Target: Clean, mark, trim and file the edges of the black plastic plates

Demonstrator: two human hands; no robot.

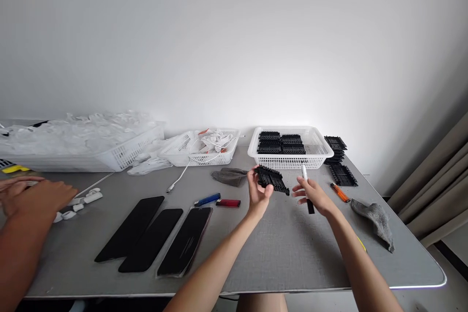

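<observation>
My left hand (259, 201) grips a black plastic piece with toothed edges (271, 178), tilted above the table in front of a white basket. A marker pen (304, 173), white at its upper end and black at its lower end, is held near upright in my right hand (315, 194). The right fingers are loosely curled and stay apart from the black piece. Similar black pieces (281, 143) sit in rows inside the white basket (288, 161). More of them form a stack (335, 144) at the basket's right, with another piece (343, 175) in front.
An orange lighter (340, 192) and a grey cloth (375, 222) lie on the right. Leftward are a blue lighter (207, 199), a red lighter (228, 203), several dark phone-like slabs (185, 241) and a basket with cables (175, 156). Another person's hands (40, 195) work at far left.
</observation>
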